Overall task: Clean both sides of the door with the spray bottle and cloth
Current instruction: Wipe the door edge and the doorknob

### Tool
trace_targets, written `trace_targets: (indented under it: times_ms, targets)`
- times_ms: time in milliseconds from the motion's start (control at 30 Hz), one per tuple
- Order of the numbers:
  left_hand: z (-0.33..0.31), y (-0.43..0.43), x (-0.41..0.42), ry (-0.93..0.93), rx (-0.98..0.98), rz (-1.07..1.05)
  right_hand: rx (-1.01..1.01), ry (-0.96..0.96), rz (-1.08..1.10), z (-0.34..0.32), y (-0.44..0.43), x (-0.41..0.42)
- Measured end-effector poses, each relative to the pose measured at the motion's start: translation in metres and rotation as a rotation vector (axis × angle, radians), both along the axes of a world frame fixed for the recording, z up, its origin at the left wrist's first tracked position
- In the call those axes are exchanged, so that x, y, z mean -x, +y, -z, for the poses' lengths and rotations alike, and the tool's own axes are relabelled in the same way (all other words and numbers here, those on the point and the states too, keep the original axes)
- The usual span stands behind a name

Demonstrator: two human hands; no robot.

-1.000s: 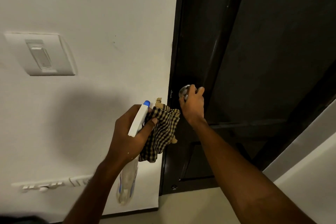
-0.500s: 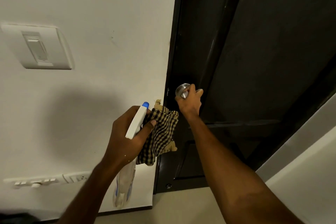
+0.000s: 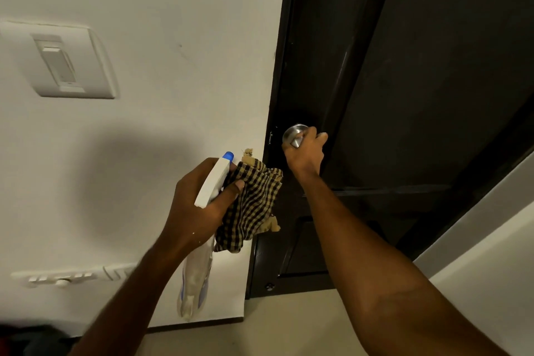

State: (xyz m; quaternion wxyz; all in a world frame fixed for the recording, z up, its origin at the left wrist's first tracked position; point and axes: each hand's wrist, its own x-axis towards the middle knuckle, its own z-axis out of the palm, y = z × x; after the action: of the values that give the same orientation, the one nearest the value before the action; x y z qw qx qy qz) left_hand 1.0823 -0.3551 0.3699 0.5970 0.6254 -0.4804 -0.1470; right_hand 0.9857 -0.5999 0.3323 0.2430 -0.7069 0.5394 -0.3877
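Right hand grips knob; left hand holds bottle, cloth

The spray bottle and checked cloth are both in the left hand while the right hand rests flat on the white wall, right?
Not quite. In the head view the right hand grips the metal knob of the dark door, not the wall. The left hand does hold the spray bottle and checked cloth.

Door: dark, panelled, 1 o'clock.
Spray bottle: white, blue-tipped, hanging, 7 o'clock.
Cloth: checked, bunched, bottle's 3 o'clock.
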Motion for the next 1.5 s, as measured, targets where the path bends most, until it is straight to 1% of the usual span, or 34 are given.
trace_targets:
  times_ms: [167, 233, 267, 333, 367, 400, 433, 533, 567, 600, 700, 800, 867, 933, 1000, 1100, 1167, 1233, 1333, 1433, 1500]
  targets:
    - [0.002, -0.002, 0.008, -0.017, -0.007, -0.020, -0.029, -0.094, -0.018, 0.002, 0.000, 0.002]
    - [0.002, -0.003, 0.011, -0.008, -0.020, -0.024, -0.063, -0.174, -0.038, 0.003, 0.003, 0.006]
    - [0.003, -0.003, 0.012, 0.004, -0.024, -0.021, -0.069, -0.245, -0.063, 0.005, 0.007, 0.010]
    - [0.001, -0.005, 0.013, 0.031, -0.038, -0.007, -0.109, -0.449, -0.116, 0.018, 0.021, 0.023]
    - [0.001, -0.006, 0.014, 0.039, -0.038, 0.006, -0.193, -0.550, -0.143, 0.031, 0.032, 0.032]
    - [0.001, -0.008, 0.016, 0.048, -0.040, 0.013, -0.305, -0.609, -0.189, 0.046, 0.045, 0.044]
    - [0.000, -0.010, 0.020, 0.058, -0.040, 0.009, -0.423, -0.615, -0.269, 0.062, 0.058, 0.054]
    - [-0.002, -0.014, 0.034, 0.073, -0.042, -0.017, -0.681, -0.448, -0.577, 0.100, 0.092, 0.082]
    - [-0.002, -0.016, 0.040, 0.073, -0.047, -0.016, -0.739, -0.440, -0.640, 0.106, 0.100, 0.090]
    - [-0.002, -0.017, 0.047, 0.071, -0.053, -0.016, -0.790, -0.475, -0.678, 0.108, 0.105, 0.096]
    - [-0.003, -0.019, 0.066, 0.092, -0.066, -0.008, -0.867, -0.613, -0.737, 0.102, 0.113, 0.117]
    - [-0.001, -0.021, 0.080, 0.101, -0.074, 0.017, -0.885, -0.606, -0.766, 0.098, 0.117, 0.133]
    - [-0.002, -0.021, 0.088, 0.091, -0.076, 0.033, -0.845, -0.574, -0.754, 0.097, 0.118, 0.143]
    - [-0.002, -0.021, 0.095, 0.090, -0.078, 0.032, -0.799, -0.599, -0.676, 0.095, 0.119, 0.154]
    - [-0.001, -0.020, 0.099, 0.122, -0.089, 0.022, -0.820, -0.745, -0.537, 0.091, 0.120, 0.165]
    - [-0.001, -0.017, 0.103, 0.144, -0.117, 0.054, -0.899, -1.061, -0.389, 0.086, 0.118, 0.182]
    - [0.000, -0.016, 0.104, 0.145, -0.140, 0.083, -0.903, -1.156, -0.346, 0.077, 0.120, 0.190]
    - [0.004, -0.015, 0.103, 0.134, -0.162, 0.105, -0.879, -1.156, -0.283, 0.068, 0.125, 0.196]
    - [0.009, -0.011, 0.104, 0.080, -0.170, 0.131, -0.790, -1.063, -0.161, 0.058, 0.136, 0.201]
    - [0.015, -0.003, 0.111, -0.014, -0.122, 0.140, -0.673, -1.000, -0.029, 0.053, 0.160, 0.198]
    - [0.020, 0.003, 0.117, -0.065, -0.066, 0.168, -0.619, -0.975, 0.019, 0.051, 0.183, 0.193]
